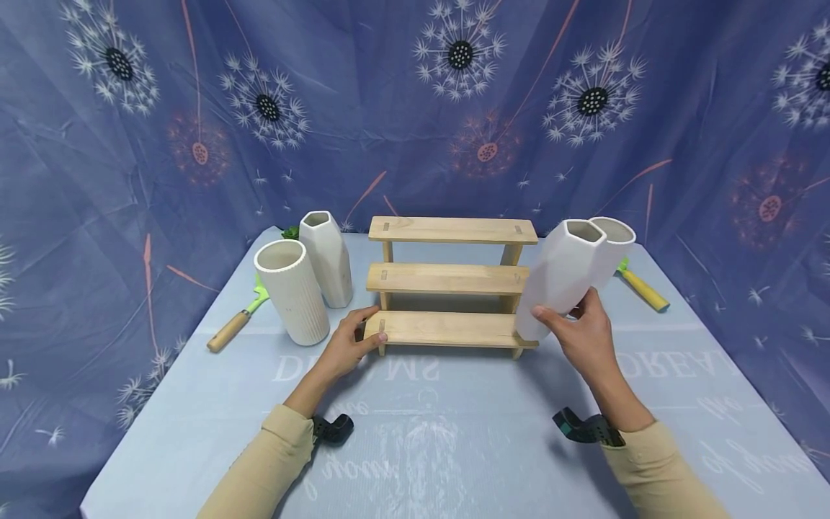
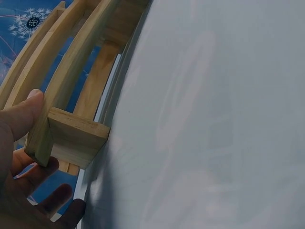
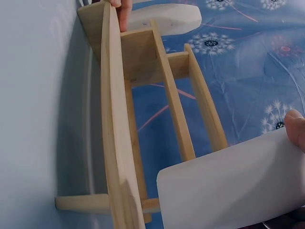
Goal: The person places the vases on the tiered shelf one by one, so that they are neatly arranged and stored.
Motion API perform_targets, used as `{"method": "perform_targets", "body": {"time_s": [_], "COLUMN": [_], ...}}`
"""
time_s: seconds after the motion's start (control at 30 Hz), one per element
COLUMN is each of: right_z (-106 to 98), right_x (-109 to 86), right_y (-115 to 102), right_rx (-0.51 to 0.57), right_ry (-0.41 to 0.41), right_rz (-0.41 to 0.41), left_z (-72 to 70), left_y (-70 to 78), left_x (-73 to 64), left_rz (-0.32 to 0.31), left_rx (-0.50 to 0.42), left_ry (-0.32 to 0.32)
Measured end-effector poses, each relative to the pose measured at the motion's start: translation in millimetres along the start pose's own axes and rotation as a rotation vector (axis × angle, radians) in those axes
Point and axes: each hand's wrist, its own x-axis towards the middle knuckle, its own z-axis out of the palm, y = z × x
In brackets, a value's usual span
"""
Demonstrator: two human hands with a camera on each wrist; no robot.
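A three-tier wooden stand (image 1: 447, 328) stands mid-table. My left hand (image 1: 346, 344) pinches the left end of its lowest board, thumb above and fingers below, as the left wrist view also shows. My right hand (image 1: 583, 335) grips a white faceted vase (image 1: 556, 277) by its lower side. The vase leans to the right, and its base overlaps the right end of the lowest board in the head view. In the right wrist view, the vase's smooth side (image 3: 228, 186) lies beside the boards, with part of the right thumb (image 3: 296, 126) on it.
Left of the stand are a white ribbed vase (image 1: 295, 295) and another faceted vase (image 1: 329, 263). A wooden-handled garden tool (image 1: 230, 331) lies by the left edge, with greenery (image 1: 290, 233) behind. Behind the held vase stands another white vase (image 1: 612, 256), near a yellow-handled tool (image 1: 645, 292).
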Motion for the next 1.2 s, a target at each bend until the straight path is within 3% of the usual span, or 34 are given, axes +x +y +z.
{"method": "perform_targets", "body": {"time_s": [0.3, 0.37, 0.53, 0.63, 1.2], "right_z": [13, 15, 21, 25, 44], "right_x": [-0.5, -0.7, -0.2, 1.2, 10.0], "right_y": [-1, -3, -6, -4, -5], "right_rx": [0.043, 0.045, 0.042, 0.048, 0.042], "right_ry": [-0.022, -0.036, -0.068, -0.073, -0.107], "right_rz": [-0.016, -0.003, 0.031, 0.022, 0.034], "left_z": [-2.2, -3.9, -3.7, -2.2, -0.1], "left_y": [-1.3, 7.7, 9.5, 0.9, 5.5], "left_x": [0.3, -2.9, -4.2, -1.4, -2.0], "left_rz": [-0.018, -0.014, -0.005, -0.014, -0.024], "left_rx": [0.004, 0.007, 0.017, 0.012, 0.009], "left_ry": [-0.007, -0.011, -0.006, 0.0, 0.01]}}
